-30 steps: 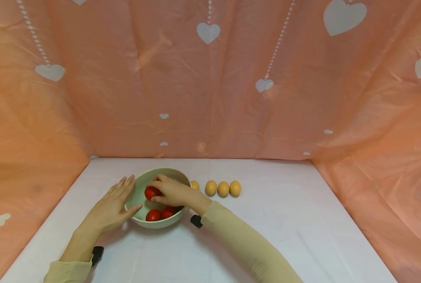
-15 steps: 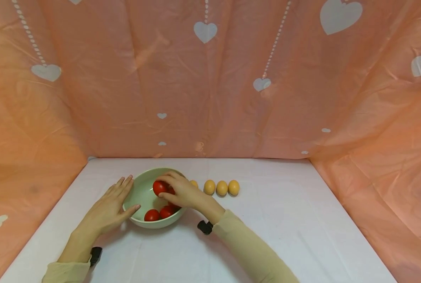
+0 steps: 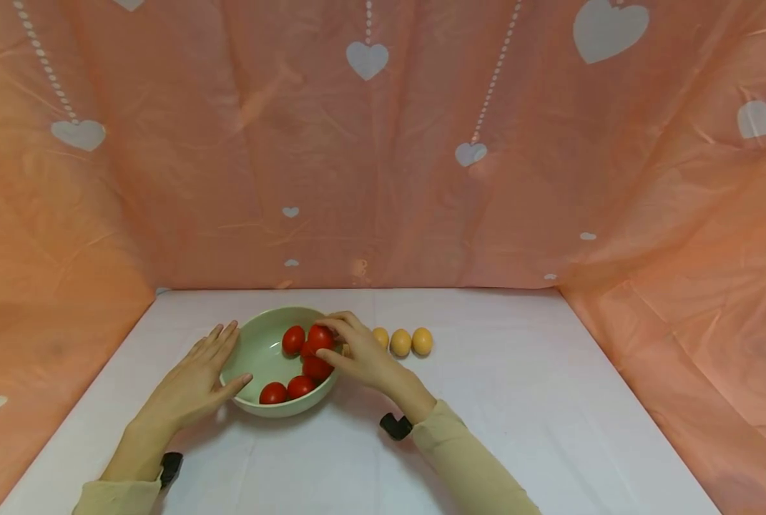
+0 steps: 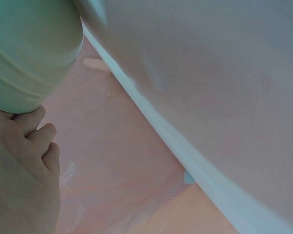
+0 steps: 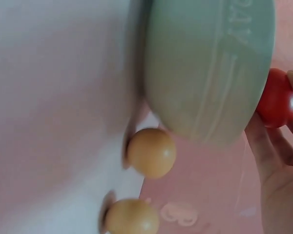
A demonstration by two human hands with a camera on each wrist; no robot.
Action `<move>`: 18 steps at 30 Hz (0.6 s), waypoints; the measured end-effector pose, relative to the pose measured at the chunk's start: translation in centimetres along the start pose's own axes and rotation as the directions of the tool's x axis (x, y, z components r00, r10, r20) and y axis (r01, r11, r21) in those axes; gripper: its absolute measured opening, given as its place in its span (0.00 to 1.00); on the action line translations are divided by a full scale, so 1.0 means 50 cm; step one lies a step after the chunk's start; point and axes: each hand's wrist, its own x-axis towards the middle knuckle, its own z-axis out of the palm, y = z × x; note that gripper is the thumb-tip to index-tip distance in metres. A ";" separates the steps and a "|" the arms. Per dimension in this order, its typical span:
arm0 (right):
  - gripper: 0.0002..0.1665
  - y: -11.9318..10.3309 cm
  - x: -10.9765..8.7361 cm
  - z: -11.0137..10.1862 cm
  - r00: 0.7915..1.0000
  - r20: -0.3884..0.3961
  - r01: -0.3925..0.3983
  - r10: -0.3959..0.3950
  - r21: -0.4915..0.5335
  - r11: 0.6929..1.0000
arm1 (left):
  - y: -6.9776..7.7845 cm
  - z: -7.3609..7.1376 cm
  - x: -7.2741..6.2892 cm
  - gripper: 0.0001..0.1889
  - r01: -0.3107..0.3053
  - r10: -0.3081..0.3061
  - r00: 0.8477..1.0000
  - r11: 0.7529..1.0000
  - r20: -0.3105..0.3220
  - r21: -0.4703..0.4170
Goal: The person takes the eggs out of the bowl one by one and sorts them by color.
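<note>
A pale green bowl (image 3: 263,357) stands on the white table, with several red oval tomatoes (image 3: 300,387) inside. My right hand (image 3: 372,361) is at the bowl's right rim and pinches one tomato (image 3: 320,337) between thumb and fingers. In the right wrist view that tomato (image 5: 275,100) sits just above the rim, with fingers against the bowl's outer side. On the left, my left hand (image 3: 186,390) has its fingers spread straight along the outside of the bowl, the thumb over the rim. The left wrist view shows its fingertips touching the bowl (image 4: 34,53).
Several yellow egg-shaped things (image 3: 400,343) stand in a row to the right of the bowl, close to my right hand; the nearest ones are partly hidden by it. A pink curtain (image 3: 383,179) with white hearts rises behind and beside the table (image 3: 524,400).
My right hand has moved right, from inside the bowl to its right rim. The tomato it was at lies free at the bowl's back; it now pinches another. The left hand stays put.
</note>
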 end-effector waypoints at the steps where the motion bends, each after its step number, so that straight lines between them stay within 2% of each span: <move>1: 0.28 0.005 -0.005 -0.002 1.000 -0.009 -0.001 0.001 0.014 1.000 | 0.000 0.000 0.000 0.47 0.002 -0.002 1.000 1.000 0.000 -0.002; 8: 0.28 0.034 -0.029 -0.020 0.997 -0.076 0.025 -0.021 0.048 0.999 | 0.000 -0.001 -0.001 0.47 0.006 -0.006 1.000 1.000 -0.012 0.006; 16: 0.28 0.053 -0.060 -0.044 0.994 -0.092 -0.046 0.057 0.112 0.993 | 0.000 0.001 -0.001 0.46 -0.009 0.009 1.000 1.000 -0.028 0.011; 18: 0.28 0.057 -0.068 -0.049 0.993 -0.099 -0.047 0.056 0.093 0.995 | 0.000 0.001 0.000 0.46 -0.007 0.007 1.000 1.000 -0.021 0.009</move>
